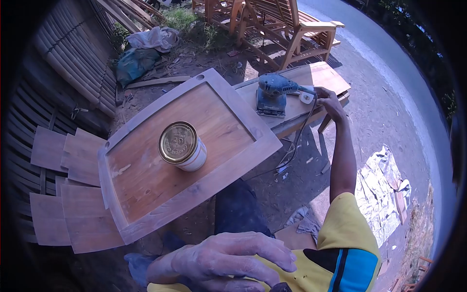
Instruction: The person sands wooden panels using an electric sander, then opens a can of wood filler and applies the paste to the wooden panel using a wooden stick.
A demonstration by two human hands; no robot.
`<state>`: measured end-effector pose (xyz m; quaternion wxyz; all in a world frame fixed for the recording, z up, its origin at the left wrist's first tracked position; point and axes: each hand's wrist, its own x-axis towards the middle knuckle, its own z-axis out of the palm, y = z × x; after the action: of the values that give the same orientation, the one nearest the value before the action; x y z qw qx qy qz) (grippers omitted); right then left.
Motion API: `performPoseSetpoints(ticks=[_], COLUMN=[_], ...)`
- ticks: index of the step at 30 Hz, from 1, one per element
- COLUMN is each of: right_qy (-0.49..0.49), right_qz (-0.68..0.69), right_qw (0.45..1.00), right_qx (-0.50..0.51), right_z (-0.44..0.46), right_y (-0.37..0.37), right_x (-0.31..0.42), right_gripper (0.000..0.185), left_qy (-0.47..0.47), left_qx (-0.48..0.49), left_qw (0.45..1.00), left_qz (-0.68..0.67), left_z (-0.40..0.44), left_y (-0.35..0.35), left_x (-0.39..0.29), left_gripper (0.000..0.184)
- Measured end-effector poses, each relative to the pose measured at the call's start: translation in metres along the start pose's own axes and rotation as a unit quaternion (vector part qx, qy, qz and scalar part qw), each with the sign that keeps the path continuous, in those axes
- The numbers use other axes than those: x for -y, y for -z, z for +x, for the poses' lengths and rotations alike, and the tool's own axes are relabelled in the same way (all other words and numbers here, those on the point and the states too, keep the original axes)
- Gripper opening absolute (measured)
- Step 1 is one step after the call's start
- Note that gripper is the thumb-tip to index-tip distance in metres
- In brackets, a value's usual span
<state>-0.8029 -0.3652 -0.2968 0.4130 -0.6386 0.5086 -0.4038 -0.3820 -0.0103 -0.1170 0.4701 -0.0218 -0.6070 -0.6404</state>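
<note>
My left hand, coated with pale dust, is close to my chest, its fingers loosely bent and apart with nothing in them. My right arm reaches out to the bench, where my right hand has its fingers curled at the cord behind a blue sander. A small white object lies beside those fingertips; its kind is unclear. The sander stands upright on the bench. Nearer me, a framed wooden panel carries a closed can with a gold lid.
Several thin wooden boards lean by a dark slatted frame at left. Wooden chairs stand behind the bench. A crumpled pale sheet covers ground at right. Sacks and wood scraps lie at the back left.
</note>
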Motion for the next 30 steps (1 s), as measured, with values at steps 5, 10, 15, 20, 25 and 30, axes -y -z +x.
performPoseSetpoints(ticks=[5, 10, 15, 20, 25, 30], right_qy=[0.038, 0.057, -0.01, 0.009, 0.057, 0.09], right_qz=[-0.189, -0.322, -0.273, -0.294, -0.165, -0.001], right_qw=[0.981, 0.943, 0.956, 0.934, 0.931, 0.963], right_qx=[-0.036, -0.065, -0.105, -0.203, -0.321, -0.252], right_z=[0.069, 0.075, 0.081, 0.063, 0.008, -0.102], right_y=[0.01, 0.007, 0.002, 0.002, 0.026, 0.014], right_x=[-0.049, -0.039, -0.053, -0.037, 0.01, 0.073], right_gripper=[0.037, 0.02, 0.018, 0.025, 0.027, 0.029], left_qy=[0.13, 0.232, 0.279, 0.241, 0.138, 0.168], left_qx=[-0.136, -0.164, -0.177, -0.198, -0.24, -0.273], left_qw=[0.667, 0.481, 0.564, 0.581, 0.599, 0.567], left_qz=[0.721, 0.83, 0.757, 0.752, 0.752, 0.759], left_z=[0.0, -0.035, -0.038, -0.037, -0.039, -0.105], left_y=[0.084, 0.171, 0.176, 0.169, 0.173, 0.225], left_x=[-0.027, -0.004, 0.003, 0.003, -0.023, -0.067], left_gripper=[0.057, 0.079, 0.08, 0.078, 0.076, 0.075])
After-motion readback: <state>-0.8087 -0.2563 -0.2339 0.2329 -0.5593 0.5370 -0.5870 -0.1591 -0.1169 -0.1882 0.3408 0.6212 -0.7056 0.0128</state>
